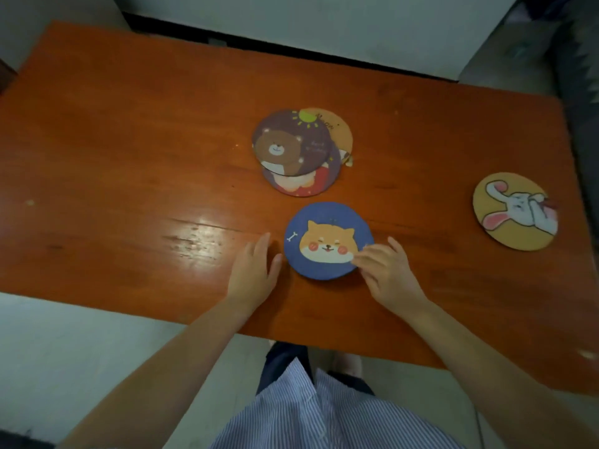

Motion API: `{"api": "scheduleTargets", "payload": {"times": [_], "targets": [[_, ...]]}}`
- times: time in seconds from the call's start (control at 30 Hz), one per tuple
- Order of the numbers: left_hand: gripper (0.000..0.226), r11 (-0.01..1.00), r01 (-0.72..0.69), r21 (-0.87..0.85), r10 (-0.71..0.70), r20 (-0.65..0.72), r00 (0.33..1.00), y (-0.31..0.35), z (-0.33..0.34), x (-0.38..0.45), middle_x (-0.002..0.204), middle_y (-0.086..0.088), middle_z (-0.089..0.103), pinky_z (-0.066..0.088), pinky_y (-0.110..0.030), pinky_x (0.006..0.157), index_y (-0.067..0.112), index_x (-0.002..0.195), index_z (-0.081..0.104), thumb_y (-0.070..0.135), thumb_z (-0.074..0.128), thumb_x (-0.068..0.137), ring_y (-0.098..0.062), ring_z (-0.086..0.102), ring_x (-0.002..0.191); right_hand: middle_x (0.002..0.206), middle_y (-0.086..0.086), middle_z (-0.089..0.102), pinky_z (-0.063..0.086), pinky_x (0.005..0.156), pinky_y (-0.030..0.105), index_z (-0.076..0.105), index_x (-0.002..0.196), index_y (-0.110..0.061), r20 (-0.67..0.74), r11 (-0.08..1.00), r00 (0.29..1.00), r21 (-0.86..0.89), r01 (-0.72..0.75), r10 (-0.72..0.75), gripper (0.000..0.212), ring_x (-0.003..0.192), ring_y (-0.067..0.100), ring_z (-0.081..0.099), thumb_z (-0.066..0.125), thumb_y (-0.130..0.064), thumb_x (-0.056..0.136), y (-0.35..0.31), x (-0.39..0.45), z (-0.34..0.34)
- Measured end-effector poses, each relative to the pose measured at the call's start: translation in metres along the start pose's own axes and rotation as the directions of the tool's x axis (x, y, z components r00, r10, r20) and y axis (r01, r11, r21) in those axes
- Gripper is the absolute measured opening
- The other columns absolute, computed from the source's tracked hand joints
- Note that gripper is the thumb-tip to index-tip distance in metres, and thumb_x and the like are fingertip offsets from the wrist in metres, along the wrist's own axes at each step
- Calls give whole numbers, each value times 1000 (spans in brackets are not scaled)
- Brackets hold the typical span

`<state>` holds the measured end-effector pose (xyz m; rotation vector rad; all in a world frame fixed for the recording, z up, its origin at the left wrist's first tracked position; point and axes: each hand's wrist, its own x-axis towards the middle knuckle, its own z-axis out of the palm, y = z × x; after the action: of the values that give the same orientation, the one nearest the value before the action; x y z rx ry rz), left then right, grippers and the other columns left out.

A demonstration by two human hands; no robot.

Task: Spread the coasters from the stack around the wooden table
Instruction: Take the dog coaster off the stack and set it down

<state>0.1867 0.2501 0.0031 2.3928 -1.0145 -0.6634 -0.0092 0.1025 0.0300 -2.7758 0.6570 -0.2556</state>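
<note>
Fingertips of the right hand (387, 273) lay on the near-right rim of the blue dog coaster (328, 241), pressing on it rather than gripping, while the left hand (256, 270) rested flat and loosely spread on the wooden table (129, 157) just beside the coaster's left rim, holding nothing. That coaster sat close to the middle of the tabletop's near edge. Beyond it, toward the centre, the remaining stack (301, 150) was fanned untidily, a bear coaster (288, 144) uppermost over at least two others. A yellow rabbit coaster (515, 210) lay alone, well apart, by the right edge. These discs looked thin, stiff and light, and the glossy wood probably let them slide easily. Lying flush, each would likely be best pushed from above or nudged until a rim could be pinched.
</note>
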Motion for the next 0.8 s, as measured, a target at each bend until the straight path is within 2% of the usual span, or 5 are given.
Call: {"api": "scheduleTargets", "payload": {"times": [0.17,0.27,0.43,0.6,0.8], "targets": [[63,906,346,-245,-349,32,937,64,40,-19,130,-14,49,46,-40,85,7,137,30,27,60,85,-29,54,109,91,23,74,51,81,60,74,85,4,91,989,994,138,50,-63,20,90,43,67,75,12,67,27,-51,-5],[65,823,472,-315,-475,72,877,87,58,-25,119,-16,58,46,-42,85,6,135,32,24,65,82,-33,55,107,103,27,69,47,94,52,70,96,8,136,979,990,205,1,-30,20,104,46,60,65,12,77,50,-72,-12],[29,882,363,-301,-379,8,925,117,89,-43,113,-13,64,42,-32,73,9,112,56,20,61,85,-29,58,99,99,29,69,47,91,53,70,92,10,65,972,998,235,-5,-11,20,101,47,62,68,16,73,79,-104,-23],[25,922,314,-225,-347,-123,930,129,91,-36,109,-14,66,43,-33,73,8,110,58,18,57,87,-31,59,98,87,28,72,55,74,56,73,82,10,-28,983,999,185,22,-17,21,86,44,69,78,13,62,74,-112,-22],[12,923,322,-213,-357,-158,920,119,84,-35,84,-9,62,38,-33,62,7,97,59,14,53,88,-26,52,73,79,23,74,60,71,49,74,76,7,-59,983,998,184,26,-15,19,80,40,70,82,9,59,61,-104,-14]]}}
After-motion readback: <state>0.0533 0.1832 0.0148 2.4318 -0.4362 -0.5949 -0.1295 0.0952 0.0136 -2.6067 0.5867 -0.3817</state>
